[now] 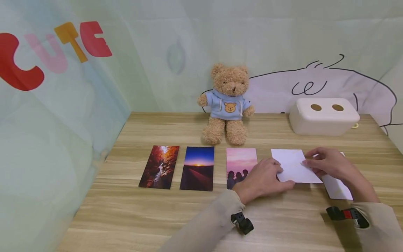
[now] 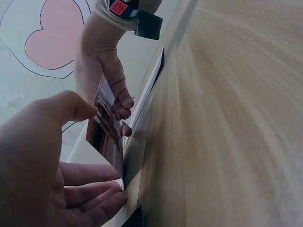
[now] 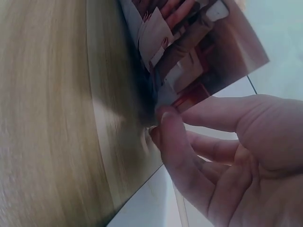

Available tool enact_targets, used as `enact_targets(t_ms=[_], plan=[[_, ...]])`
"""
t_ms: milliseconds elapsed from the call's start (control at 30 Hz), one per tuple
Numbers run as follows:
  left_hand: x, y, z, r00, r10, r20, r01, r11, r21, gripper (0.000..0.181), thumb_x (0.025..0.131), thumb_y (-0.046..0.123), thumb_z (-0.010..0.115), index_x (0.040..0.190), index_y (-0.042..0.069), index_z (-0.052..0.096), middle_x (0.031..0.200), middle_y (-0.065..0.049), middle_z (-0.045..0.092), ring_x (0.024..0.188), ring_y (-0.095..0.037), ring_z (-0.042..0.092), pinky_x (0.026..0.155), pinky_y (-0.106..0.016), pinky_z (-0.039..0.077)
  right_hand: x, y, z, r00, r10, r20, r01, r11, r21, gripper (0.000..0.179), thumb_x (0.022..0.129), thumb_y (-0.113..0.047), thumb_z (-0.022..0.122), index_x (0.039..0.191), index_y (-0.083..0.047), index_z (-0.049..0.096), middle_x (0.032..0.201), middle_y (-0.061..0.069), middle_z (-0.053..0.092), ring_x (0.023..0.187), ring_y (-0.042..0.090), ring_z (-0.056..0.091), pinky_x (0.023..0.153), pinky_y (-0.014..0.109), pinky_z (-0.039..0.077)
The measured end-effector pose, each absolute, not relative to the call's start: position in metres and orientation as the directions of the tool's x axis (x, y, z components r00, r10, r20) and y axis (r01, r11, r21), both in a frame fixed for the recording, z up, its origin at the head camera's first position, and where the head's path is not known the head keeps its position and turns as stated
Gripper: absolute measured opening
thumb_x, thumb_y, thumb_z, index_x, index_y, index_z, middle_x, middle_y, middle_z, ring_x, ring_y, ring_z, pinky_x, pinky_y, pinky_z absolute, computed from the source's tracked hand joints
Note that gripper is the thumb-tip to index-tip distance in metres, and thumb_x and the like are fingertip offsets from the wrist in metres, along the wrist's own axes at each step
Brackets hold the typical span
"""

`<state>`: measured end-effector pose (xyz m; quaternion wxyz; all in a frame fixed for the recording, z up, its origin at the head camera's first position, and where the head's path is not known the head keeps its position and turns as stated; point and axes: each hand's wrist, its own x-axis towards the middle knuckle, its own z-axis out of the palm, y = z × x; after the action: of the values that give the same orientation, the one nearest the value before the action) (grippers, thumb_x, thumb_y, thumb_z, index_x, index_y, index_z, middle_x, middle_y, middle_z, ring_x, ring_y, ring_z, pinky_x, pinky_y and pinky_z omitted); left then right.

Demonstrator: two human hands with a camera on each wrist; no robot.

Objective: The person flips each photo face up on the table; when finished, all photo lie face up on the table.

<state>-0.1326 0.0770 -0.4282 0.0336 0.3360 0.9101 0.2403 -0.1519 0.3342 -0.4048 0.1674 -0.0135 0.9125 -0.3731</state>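
Observation:
A photo card point(image 1: 291, 168) with its white back up is held tilted, one edge raised off the table, between both hands. Its printed side, a picture in reddish-brown tones, shows from below in the right wrist view point(image 3: 213, 61). My left hand point(image 1: 262, 180) grips its left side, thumb on the near edge and fingers at the far one. At the right edge, my right hand point(image 1: 329, 162) pinches it between thumb and index finger. Another white-backed card point(image 1: 340, 189) lies face down, partly hidden under the right hand. Left of the hands lies a pink-sky photo card point(image 1: 240, 161), partly covered by the left hand.
Further left lie a sunset road photo card point(image 1: 197, 169) and an autumn stream photo card point(image 1: 159, 168). Behind the row, a teddy bear point(image 1: 230, 105) in a blue hoodie sits against the backdrop. A white box point(image 1: 324, 119) with two oval holes stands at the back right.

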Motion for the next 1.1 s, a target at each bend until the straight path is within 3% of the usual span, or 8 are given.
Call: enact_targets(t_ms=[333,533,700,800,1100], plan=[[-0.131,0.078,-0.428,-0.763,0.644,0.056,0.611,0.690,0.387,0.061,0.088,0.061,0.078,0.127,0.014,0.078,0.125,0.004,0.069,0.112,-0.007,0.060,0.093,-0.015,0.046,-0.149,0.332,-0.401,-0.968,-0.123,-0.218,0.064,0.722,-0.689,0.052,0.099,-0.019,0.077,0.133,0.015,0.057,0.110,0.025,0.066,0.081,0.024,0.069,0.068,0.032,0.062],[-0.131,0.077,-0.429,-0.775,0.629,0.065,0.590,0.682,0.432,0.066,0.087,0.066,0.078,0.127,0.013,0.076,0.127,0.003,0.068,0.112,-0.007,0.059,0.091,-0.015,0.045,-0.148,0.328,-0.397,-0.977,-0.120,-0.175,0.048,0.677,-0.735,0.047,0.100,-0.021,0.076,0.130,0.012,0.060,0.117,0.026,0.067,0.079,0.020,0.073,0.068,0.031,0.061],[-0.132,0.077,-0.430,-0.797,0.599,0.071,0.542,0.659,0.522,0.062,0.099,0.066,0.064,0.126,0.011,0.076,0.129,0.001,0.069,0.115,-0.007,0.060,0.093,-0.017,0.047,-0.146,0.325,-0.392,-0.985,-0.097,-0.142,0.040,0.675,-0.737,0.041,0.103,-0.027,0.073,0.122,0.008,0.063,0.115,0.023,0.069,0.076,0.018,0.072,0.068,0.031,0.058],[-0.134,0.077,-0.430,-0.810,0.583,0.070,0.521,0.659,0.543,0.058,0.105,0.059,0.057,0.135,0.012,0.073,0.134,0.002,0.068,0.123,-0.007,0.060,0.098,-0.019,0.047,-0.145,0.322,-0.389,-0.989,-0.092,-0.120,0.029,0.663,-0.748,0.038,0.105,-0.025,0.071,0.122,0.007,0.061,0.105,0.017,0.069,0.076,0.018,0.071,0.068,0.031,0.059],[-0.134,0.074,-0.429,-0.823,0.558,0.105,0.508,0.642,0.574,0.050,0.103,0.046,0.067,0.140,0.012,0.069,0.137,0.000,0.064,0.111,-0.004,0.059,0.089,-0.014,0.046,-0.142,0.313,-0.385,-0.991,-0.129,-0.032,-0.051,0.585,-0.809,0.032,0.105,-0.015,0.070,0.122,0.010,0.058,0.097,0.011,0.065,0.073,0.015,0.069,0.067,0.031,0.062]])
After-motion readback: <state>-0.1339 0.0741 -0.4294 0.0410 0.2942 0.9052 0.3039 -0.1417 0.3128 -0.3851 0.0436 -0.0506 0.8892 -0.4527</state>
